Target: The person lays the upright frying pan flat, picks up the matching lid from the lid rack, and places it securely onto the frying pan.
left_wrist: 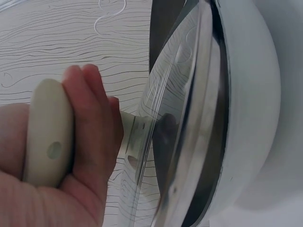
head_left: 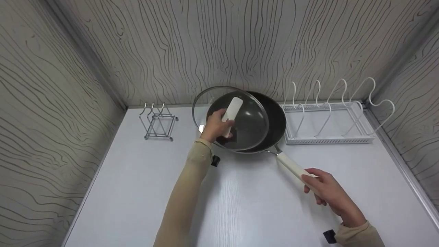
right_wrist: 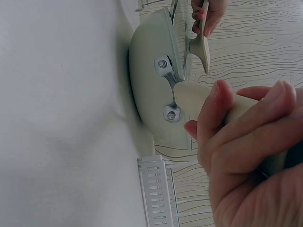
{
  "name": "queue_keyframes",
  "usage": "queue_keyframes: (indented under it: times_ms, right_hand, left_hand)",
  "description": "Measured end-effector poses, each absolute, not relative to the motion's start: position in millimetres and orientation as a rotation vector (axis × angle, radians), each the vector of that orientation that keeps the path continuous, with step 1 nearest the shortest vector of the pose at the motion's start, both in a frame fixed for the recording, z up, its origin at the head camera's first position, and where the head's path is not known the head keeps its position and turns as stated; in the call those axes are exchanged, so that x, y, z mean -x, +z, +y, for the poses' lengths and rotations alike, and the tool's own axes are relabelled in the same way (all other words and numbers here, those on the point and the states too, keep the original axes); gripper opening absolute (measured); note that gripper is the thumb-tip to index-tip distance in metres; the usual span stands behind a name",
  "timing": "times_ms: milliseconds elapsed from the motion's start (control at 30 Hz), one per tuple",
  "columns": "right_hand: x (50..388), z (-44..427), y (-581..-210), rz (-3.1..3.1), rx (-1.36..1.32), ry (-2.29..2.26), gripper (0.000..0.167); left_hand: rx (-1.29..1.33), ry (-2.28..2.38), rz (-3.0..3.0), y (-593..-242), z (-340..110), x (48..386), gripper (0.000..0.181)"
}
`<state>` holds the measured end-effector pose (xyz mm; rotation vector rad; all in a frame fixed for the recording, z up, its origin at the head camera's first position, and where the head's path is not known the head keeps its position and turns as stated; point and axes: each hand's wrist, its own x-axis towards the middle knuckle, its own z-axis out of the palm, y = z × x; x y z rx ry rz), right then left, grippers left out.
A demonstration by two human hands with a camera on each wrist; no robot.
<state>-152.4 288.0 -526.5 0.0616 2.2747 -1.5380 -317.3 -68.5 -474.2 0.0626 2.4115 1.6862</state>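
A frying pan [head_left: 277, 120] with a dark inside and a pale outer wall [right_wrist: 149, 80] sits on the table near the back wall. My right hand [head_left: 324, 188] grips its cream handle [head_left: 291, 166], fingers curled round it. Over the pan's left part lies a glass lid [head_left: 252, 125] with a metal rim [left_wrist: 201, 104], shifted left so the pan's right side shows uncovered. My left hand [head_left: 215, 126] holds the lid by its long cream knob [head_left: 234, 109], the fingers wrapped round it in the left wrist view. Lid and pan rim look slightly apart at one side there.
A small chrome wire rack [head_left: 159, 125] stands left of the pan. Close on the pan's right is a white rack [head_left: 329, 140] with tall curved wire dividers. Wood-patterned panels [head_left: 240, 44] enclose the white table [head_left: 247, 206] at the back and sides.
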Motion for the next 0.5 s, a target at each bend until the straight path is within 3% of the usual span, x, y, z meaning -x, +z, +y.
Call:
queue_keyframes:
  times_ms: [500]
  right_hand:
    - [150.8, 287.4, -525.1, 2.271, -0.054, -1.555, 0.06]
  left_hand:
    - [-0.058, 1.692, 2.414, -476.0, -65.8, 316.9, 0.061]
